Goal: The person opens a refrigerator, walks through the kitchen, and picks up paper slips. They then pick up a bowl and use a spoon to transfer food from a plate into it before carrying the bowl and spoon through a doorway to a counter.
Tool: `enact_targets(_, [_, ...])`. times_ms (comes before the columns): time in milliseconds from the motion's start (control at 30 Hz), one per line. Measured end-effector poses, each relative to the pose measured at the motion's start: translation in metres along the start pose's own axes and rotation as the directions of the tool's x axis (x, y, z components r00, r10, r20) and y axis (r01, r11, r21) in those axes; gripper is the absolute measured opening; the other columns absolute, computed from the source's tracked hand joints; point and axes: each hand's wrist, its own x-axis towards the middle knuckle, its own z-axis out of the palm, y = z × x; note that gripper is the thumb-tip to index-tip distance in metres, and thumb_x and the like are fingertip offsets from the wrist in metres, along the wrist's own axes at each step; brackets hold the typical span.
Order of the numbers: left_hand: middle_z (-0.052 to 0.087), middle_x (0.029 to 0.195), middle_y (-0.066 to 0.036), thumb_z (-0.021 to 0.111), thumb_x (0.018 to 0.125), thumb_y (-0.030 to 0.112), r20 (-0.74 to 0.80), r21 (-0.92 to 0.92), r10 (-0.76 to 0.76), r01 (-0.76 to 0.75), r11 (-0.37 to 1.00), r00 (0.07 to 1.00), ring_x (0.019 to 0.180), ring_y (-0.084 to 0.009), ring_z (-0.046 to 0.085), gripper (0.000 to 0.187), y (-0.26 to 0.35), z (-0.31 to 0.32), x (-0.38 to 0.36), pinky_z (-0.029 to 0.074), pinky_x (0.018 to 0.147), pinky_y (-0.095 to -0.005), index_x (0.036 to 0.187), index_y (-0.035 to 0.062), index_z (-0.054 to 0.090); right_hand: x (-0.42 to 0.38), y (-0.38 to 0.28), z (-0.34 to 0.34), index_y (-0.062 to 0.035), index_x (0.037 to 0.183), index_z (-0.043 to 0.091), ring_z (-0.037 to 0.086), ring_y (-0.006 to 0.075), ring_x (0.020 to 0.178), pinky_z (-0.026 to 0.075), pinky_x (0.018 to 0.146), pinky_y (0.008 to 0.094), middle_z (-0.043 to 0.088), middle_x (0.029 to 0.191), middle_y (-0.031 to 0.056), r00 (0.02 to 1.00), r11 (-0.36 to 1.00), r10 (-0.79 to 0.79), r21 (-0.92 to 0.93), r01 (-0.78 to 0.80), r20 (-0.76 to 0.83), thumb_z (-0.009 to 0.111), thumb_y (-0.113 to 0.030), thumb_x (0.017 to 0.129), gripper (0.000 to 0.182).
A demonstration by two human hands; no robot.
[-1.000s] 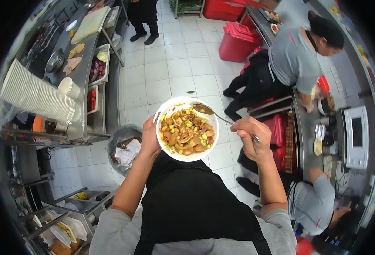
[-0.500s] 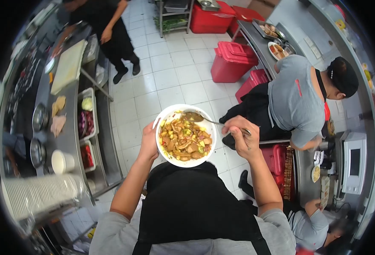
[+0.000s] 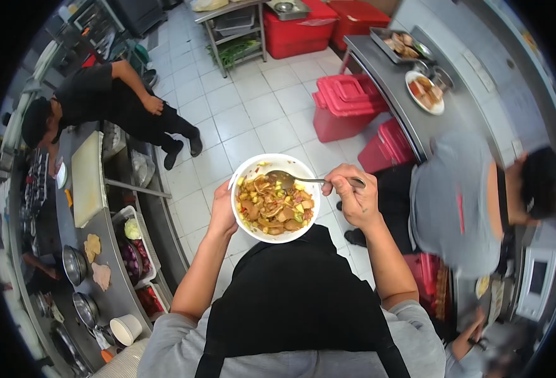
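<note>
My left hand [image 3: 223, 210] grips the left side of a white bowl [image 3: 303, 166], which I hold in front of my black apron [image 3: 290, 302]. Chopped food [image 3: 266, 206] in brown sauce, with yellow-green and reddish bits, fills much of it. My right hand [image 3: 356, 200] is closed around the handle of a metal spoon [image 3: 312, 181]. The spoon's head rests in the food near the bowl's upper middle, partly covered by sauce. The handle passes over the right rim.
At left, a steel counter carries a cutting board [image 3: 89, 179], metal bowls [image 3: 74, 265], flat pale pieces [image 3: 101, 276] and paper cups [image 3: 125, 329]. One person [image 3: 120, 104] stands beyond it; another [image 3: 457, 201] works close at right. Red bins [image 3: 347, 107] stand by the right counter [image 3: 385, 69].
The spoon head has moved slightly inward and my right hand slightly left and up. My view has turned, shifting the counters. The person at right has moved closer to the lower right.
</note>
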Motion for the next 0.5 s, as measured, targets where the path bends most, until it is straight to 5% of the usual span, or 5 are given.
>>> enact_targets(167, [0.065, 0.096, -0.014, 0.043, 0.09, 0.003, -0.133, -0.015, 0.032, -0.034, 0.999, 0.991, 0.081, -0.0175, 0.064, 0.026, 0.035, 0.004, 0.064, 0.053, 0.072, -0.0283, 0.108, -0.0082, 0.057, 0.093, 0.044, 0.005, 0.0035, 0.085, 0.058, 0.059, 0.0119, 0.059, 0.046, 0.056, 0.0243, 0.061, 0.068, 0.0083, 0.993, 0.987, 0.107, 0.114, -0.112, 0.053, 0.048, -0.013, 0.095, 0.021])
enact_targets(367, [0.064, 0.095, -0.014, 0.043, 0.089, 0.003, -0.174, -0.04, 0.062, -0.07, 0.997, 0.983, 0.081, -0.0162, 0.063, 0.025, 0.077, 0.024, 0.163, 0.052, 0.07, -0.0269, 0.106, -0.0084, 0.057, 0.195, 0.12, -0.006, -0.0018, 0.09, 0.054, 0.057, 0.0113, 0.055, 0.039, 0.049, 0.0217, 0.061, 0.066, 0.0075, 0.906, 0.867, 0.415, 0.34, -0.364, -0.088, 0.045, -0.026, 0.097, 0.027])
enact_targets(500, [0.064, 0.095, -0.014, 0.043, 0.089, 0.003, -0.083, 0.012, 0.066, -0.065, 0.998, 0.994, 0.081, -0.0163, 0.063, 0.025, 0.1, 0.015, 0.246, 0.052, 0.071, -0.027, 0.106, -0.008, 0.058, 0.264, 0.164, -0.009, -0.0033, 0.089, 0.053, 0.055, 0.0118, 0.052, 0.037, 0.048, 0.0219, 0.06, 0.064, 0.0085, 0.874, 0.853, 0.457, 0.359, -0.378, -0.165, 0.044, -0.029, 0.097, 0.028])
